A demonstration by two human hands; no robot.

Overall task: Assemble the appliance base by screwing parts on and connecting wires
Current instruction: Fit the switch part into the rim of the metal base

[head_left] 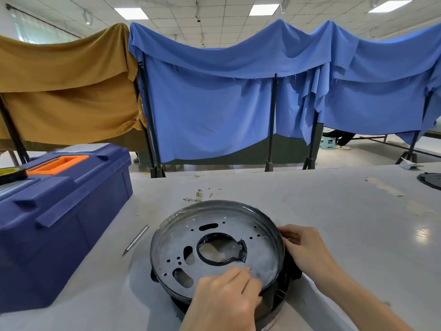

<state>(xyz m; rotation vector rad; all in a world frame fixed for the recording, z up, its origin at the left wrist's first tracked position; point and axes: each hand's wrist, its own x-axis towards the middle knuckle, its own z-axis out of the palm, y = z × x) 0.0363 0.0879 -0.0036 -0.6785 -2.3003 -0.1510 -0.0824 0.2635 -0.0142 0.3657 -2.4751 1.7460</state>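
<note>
While the appliance base [219,206] lies on the table [334,223] directly before the person, the right hand [303,247] grips its right rim, fingers curled over the edge. The left hand [226,299] reaches over its near rim with fingers curled and tips at the perforated metal plate [238,229]; whether they pinch a part cannot be told. Risks, as judged: the round base could turn or slide on the smooth table under an off-centre push if the right hand slackens. A small fastener released over the plate could drop through its large cut-outs. The loose hardware [197,195] just beyond the base and the slim metal tool [136,240] to its left could be swept off by a forearm. Writing: the pale labels on the blue toolbox [64,211], left of the base, are too blurred to read, and no brand is legible anywhere.
</note>
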